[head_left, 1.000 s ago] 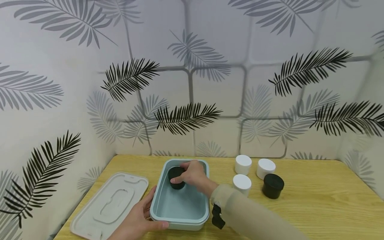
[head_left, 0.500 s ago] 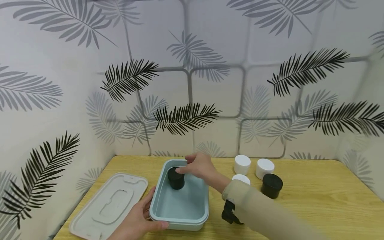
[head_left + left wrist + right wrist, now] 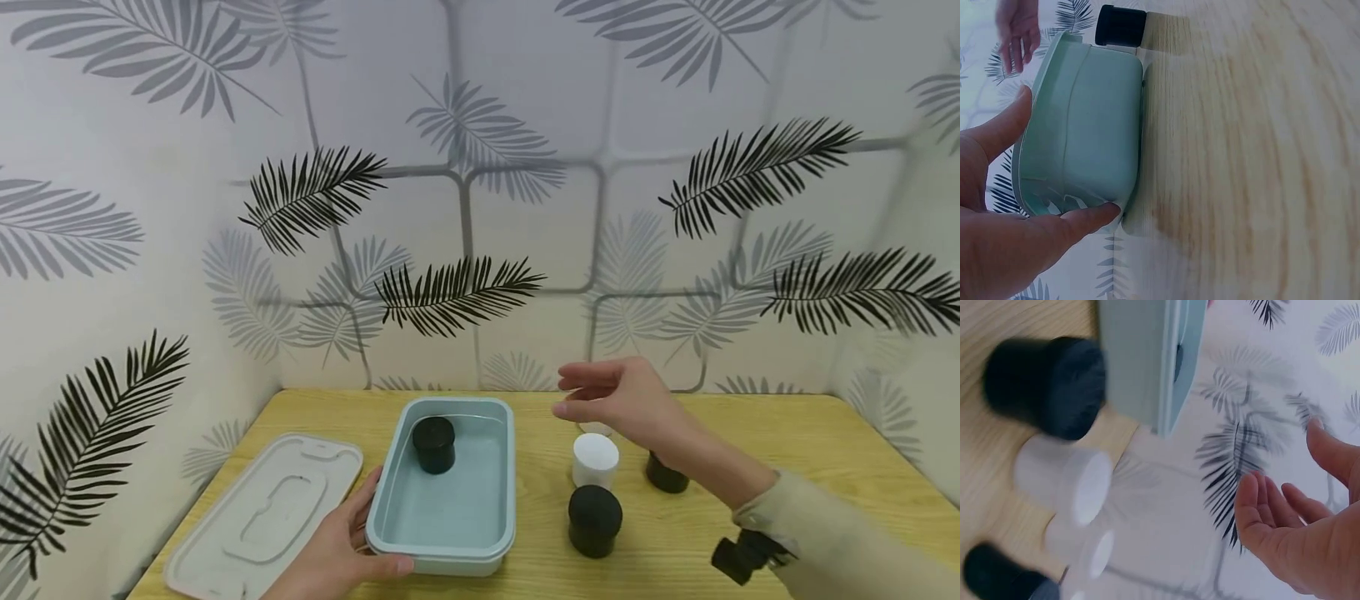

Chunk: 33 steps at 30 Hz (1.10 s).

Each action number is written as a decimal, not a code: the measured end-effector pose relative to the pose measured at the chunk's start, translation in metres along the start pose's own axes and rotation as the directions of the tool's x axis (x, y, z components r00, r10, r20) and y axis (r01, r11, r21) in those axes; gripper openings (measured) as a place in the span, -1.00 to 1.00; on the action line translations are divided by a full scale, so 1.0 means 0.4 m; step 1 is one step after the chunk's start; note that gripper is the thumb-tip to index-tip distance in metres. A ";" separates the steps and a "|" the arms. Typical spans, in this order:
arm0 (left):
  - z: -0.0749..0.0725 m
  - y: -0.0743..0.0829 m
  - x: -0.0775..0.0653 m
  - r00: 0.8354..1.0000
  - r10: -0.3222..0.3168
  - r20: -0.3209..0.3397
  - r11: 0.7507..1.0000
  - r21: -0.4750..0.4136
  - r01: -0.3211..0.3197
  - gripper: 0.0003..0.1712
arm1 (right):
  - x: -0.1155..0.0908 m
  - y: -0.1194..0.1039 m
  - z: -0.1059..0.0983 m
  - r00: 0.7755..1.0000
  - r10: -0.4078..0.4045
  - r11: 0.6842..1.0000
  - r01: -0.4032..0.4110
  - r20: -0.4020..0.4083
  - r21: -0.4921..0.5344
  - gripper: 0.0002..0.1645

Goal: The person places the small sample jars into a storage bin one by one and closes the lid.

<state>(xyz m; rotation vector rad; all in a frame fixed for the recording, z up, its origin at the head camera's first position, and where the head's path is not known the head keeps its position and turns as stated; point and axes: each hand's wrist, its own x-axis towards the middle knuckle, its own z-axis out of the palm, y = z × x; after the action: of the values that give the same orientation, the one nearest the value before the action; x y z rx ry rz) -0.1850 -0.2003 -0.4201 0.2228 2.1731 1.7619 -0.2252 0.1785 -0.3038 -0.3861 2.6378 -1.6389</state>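
Observation:
My left hand (image 3: 341, 542) holds the light blue plastic box (image 3: 442, 552) at its near left corner, thumb across the front rim and fingers along the side. In the left wrist view, two digits span the box wall (image 3: 1100, 112). A round black lidded jar (image 3: 433, 446) stands upright inside the box, near its back left corner. My right hand (image 3: 637, 404) is in the air above the jars right of the box, fingers loosely bent and holding nothing. Below it are a white jar (image 3: 596, 460) and a black jar (image 3: 666, 473), which the wrist partly covers.
A grey-white lid (image 3: 262, 517) lies flat left of the box. Another black jar (image 3: 595, 521) stands near the box's right side. In the right wrist view, white jars (image 3: 1063, 478) stand between two black ones. A leaf-patterned wall (image 3: 517, 333) rises behind the wooden table.
My right hand let go of the black jar in the box, then rose and moved right over the other jars. The left hand stays on the box.

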 end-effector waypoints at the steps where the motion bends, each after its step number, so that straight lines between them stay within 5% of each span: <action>1: 0.000 0.000 0.000 1.000 0.003 0.002 1.000 0.000 -0.003 0.35 | -0.014 0.015 -0.018 1.000 0.005 1.000 -0.005 -0.010 -0.017 -0.29; 16: 0.002 0.004 -0.006 0.999 -0.002 -0.038 1.000 -0.016 0.001 0.33 | -0.178 0.225 -0.145 0.990 0.071 0.996 -0.078 -0.119 -0.053 -0.30; 24: 0.006 0.009 -0.004 0.998 -0.015 -0.066 1.000 -0.006 0.014 0.33 | -0.188 0.314 -0.199 0.987 0.112 0.975 -0.132 -0.118 -0.181 -0.18; 33: 0.007 0.003 0.000 0.999 -0.002 -0.046 1.000 -0.001 0.002 0.32 | -0.156 0.387 -0.213 0.995 0.069 0.965 -0.086 -0.076 -0.249 -0.07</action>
<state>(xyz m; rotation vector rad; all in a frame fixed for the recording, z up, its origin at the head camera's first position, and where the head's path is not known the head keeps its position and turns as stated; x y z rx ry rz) -0.1839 -0.1975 -0.4193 0.1815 2.2034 1.7843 -0.2077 0.3324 -0.4097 -0.2303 2.8797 -1.3194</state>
